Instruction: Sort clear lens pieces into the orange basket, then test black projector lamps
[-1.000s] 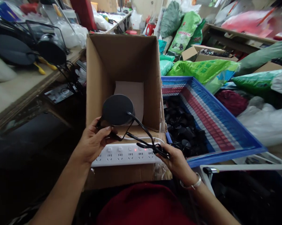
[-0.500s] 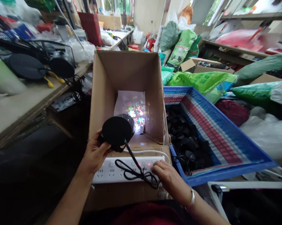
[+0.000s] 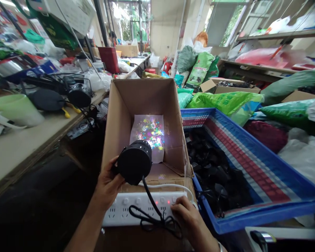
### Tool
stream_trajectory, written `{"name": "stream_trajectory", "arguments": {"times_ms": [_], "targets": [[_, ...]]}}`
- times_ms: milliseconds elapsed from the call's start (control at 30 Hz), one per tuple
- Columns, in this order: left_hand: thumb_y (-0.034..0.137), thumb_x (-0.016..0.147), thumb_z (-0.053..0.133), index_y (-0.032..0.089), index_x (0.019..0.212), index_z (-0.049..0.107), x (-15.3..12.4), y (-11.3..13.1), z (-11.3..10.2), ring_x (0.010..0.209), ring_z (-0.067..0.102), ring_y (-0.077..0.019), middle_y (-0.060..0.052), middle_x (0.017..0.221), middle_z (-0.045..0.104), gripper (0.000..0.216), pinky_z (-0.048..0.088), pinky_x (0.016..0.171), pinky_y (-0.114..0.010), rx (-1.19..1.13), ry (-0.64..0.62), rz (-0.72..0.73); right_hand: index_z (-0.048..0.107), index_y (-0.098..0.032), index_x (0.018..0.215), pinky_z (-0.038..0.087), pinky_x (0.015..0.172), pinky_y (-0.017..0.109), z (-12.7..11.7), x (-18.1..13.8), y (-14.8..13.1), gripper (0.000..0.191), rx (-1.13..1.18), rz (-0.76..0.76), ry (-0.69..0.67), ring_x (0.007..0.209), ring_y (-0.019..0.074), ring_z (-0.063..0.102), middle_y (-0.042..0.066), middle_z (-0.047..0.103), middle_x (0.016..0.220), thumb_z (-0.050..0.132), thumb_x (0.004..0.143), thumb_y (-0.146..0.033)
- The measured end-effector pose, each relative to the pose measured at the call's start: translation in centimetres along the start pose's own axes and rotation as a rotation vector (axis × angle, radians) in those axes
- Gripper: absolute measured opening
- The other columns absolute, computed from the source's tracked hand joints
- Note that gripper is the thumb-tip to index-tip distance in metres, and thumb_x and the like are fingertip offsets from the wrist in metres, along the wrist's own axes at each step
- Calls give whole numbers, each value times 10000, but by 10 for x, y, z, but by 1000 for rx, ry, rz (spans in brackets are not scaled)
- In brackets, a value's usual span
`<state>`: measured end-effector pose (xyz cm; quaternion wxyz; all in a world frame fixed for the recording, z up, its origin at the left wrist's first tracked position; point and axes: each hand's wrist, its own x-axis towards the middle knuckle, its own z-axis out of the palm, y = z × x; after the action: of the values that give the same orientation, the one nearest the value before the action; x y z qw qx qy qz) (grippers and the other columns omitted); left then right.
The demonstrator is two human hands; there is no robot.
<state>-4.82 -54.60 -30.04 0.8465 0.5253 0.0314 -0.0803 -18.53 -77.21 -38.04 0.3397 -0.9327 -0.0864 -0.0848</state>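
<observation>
My left hand grips a round black projector lamp by its left side, fingers closed round its edge. The lamp is lit and throws coloured stars and dots onto a white paper sheet inside an open cardboard box. From the lamp a black cord runs down to a tied bundle over a white power strip, where two red lights glow. My right hand rests at the strip's right end with fingers curled. What its fingertips hold, if anything, is hidden.
To the right stands a blue-rimmed crate with a striped lining and a heap of black parts. On the left, a workbench carries a pale green bucket and black lamp-like items. Green sacks lie behind the crate.
The view has tilted up, so things sit lower in it. The lamp has turned slightly in my left hand, and its star pattern on the paper looks sharper and wider. My right hand stays by the strip.
</observation>
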Motion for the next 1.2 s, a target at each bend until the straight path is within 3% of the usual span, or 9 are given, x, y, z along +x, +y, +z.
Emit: {"name": "stream_trajectory", "arguments": {"times_ms": [433, 567, 667, 800, 900, 1000, 1100, 1200], "targets": [[239, 508, 793, 244, 965, 557, -7, 7, -3, 632, 593, -97, 46, 795, 617, 515, 502, 562, -185, 24, 59, -11, 600, -207, 855, 467, 661, 247, -13, 7, -7, 137, 176, 89, -94, 759, 150, 552, 50, 545, 848, 477, 820, -159], [241, 530, 781, 248, 966, 564, -9, 6, -3, 626, 588, -90, 43, 796, 623, 486, 504, 574, -187, 22, 39, -16, 613, -219, 948, 476, 709, 265, -13, 7, -7, 182, 215, 74, -89, 808, 166, 560, 65, 558, 884, 497, 812, -182], [252, 564, 760, 255, 980, 561, -9, 2, -4, 641, 586, -94, 47, 789, 616, 460, 495, 579, -187, 41, 17, -19, 652, -217, 875, 478, 678, 262, -16, 9, -8, 146, 289, 89, -47, 769, 166, 568, 61, 566, 837, 523, 806, -231], [277, 629, 705, 236, 1038, 534, -13, -8, 2, 663, 592, -123, 34, 753, 594, 445, 493, 601, -225, 188, 14, 31, 635, -200, 754, 480, 655, 273, -29, 13, -11, 151, 604, 306, 76, 726, 169, 569, 38, 569, 763, 568, 780, -332], [291, 669, 661, 221, 1044, 533, -20, -16, 13, 614, 588, -139, 29, 680, 589, 403, 491, 582, -239, 503, 37, 126, 596, -219, 852, 501, 681, 321, -37, 13, -15, 195, 868, 456, 165, 770, 196, 593, 57, 604, 860, 555, 780, -395], [257, 711, 613, 258, 1093, 522, -34, -27, 27, 602, 603, -152, 18, 699, 631, 393, 501, 599, -251, 809, -75, 315, 473, -305, 1131, 515, 689, 363, -41, 14, -22, 478, 958, 436, 191, 834, 222, 607, 99, 533, 1153, 630, 701, -441], [175, 761, 519, 251, 1208, 445, -50, -38, 42, 781, 634, -198, -58, 924, 665, 460, 509, 714, -305, 1000, -330, 622, 228, -332, 1315, 514, 693, 380, -44, 15, -31, 900, 896, 362, 225, 908, 255, 590, 124, 423, 1278, 695, 571, -531], [134, 765, 471, 207, 1270, 383, -65, -44, 53, 849, 619, -239, -122, 988, 639, 518, 509, 743, -371, 1163, -561, 828, 270, -261, 1296, 475, 797, 401, -45, 13, -35, 946, 720, 372, 344, 1039, 298, 512, 127, 441, 1248, 707, 515, -566]]}}
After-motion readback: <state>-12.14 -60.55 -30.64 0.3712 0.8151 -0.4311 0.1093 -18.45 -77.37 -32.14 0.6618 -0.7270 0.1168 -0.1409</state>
